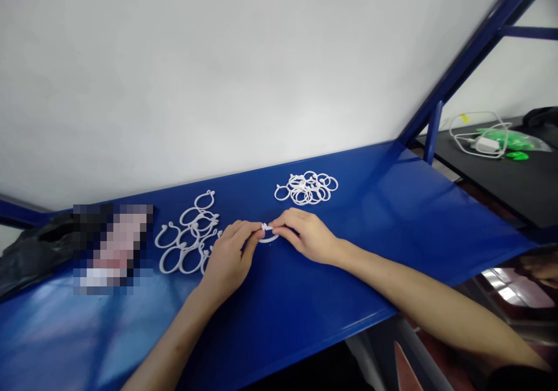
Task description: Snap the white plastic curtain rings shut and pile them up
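Between my two hands is one white plastic ring [269,239], its lower arc showing below the fingertips. My left hand [233,254] pinches the left side of it, thumb and fingers closed. From the right, my right hand [307,234] grips the other side near the small knobbed ends at the top. Just left of my left hand lies a loose group of white rings [187,237] with small eyelets, some open at the top and partly hidden by that hand. Beyond my right hand is a second, tighter pile of white rings [307,187].
The blue tabletop [349,205] meets a white wall [244,77] at the back. Black fabric [39,246] and a pixelated item [120,240] lie at the left. A blue metal frame [462,65] rises at the right, beside a black surface [488,176] with a white cable [483,153] and green things.
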Available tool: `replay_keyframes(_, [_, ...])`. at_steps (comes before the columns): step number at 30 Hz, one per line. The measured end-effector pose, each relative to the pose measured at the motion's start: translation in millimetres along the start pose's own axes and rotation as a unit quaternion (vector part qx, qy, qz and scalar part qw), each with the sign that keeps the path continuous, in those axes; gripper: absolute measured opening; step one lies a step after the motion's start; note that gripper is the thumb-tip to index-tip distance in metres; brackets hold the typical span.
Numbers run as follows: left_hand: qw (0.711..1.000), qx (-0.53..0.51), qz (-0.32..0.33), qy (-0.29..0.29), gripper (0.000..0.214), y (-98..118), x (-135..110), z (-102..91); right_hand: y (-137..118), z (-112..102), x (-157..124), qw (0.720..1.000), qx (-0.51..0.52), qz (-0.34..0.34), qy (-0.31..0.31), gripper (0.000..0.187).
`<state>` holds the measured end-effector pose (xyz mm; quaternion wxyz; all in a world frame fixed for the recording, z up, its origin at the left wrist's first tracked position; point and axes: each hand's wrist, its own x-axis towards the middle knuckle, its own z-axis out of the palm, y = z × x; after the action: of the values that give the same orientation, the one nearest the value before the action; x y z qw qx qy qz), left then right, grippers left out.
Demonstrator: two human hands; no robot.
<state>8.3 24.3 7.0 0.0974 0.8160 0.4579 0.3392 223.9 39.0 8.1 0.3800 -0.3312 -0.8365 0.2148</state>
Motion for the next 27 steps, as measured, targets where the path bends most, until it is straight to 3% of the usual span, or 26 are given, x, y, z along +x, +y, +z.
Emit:
replay_keyframes(10, [0.999, -0.039, 0.009, 0.005, 0.017, 9.6, -6.2, 4.6, -5.8, -4.3, -2.2, 0.996, -0.036, -0.067, -0.039, 0.023])
replay_keyframes(16, [0.999, 0.0, 0.027, -0.033, 0.021, 8.2, -0.5, 4.8, 0.0, -0.6, -1.0, 0.994, -0.07, -0.072, -0.047, 0.021])
replay_keyframes(21, [0.993, 0.12, -0.003, -0.007, 0.03, -13.2, 9.8, -7.9, 16.3, -13.2, 9.3, 0.99, -0.131, -0.025, 0.052, 0.014])
replay_keyframes(24, [0.973, 0.217, -0.069, 0.031, 0.042, -35.7, 11.8, -16.9, 39.5, -30.4, 13.9, 0.968, -0.195, 0.025, 0.153, 0.009])
replay_keyframes(27, [0.95, 0.271, -0.154, 0.006, 0.051, -53.9, 10.6, -21.3, 66.5, -43.5, 14.5, 0.943, -0.243, 0.095, 0.207, 0.008])
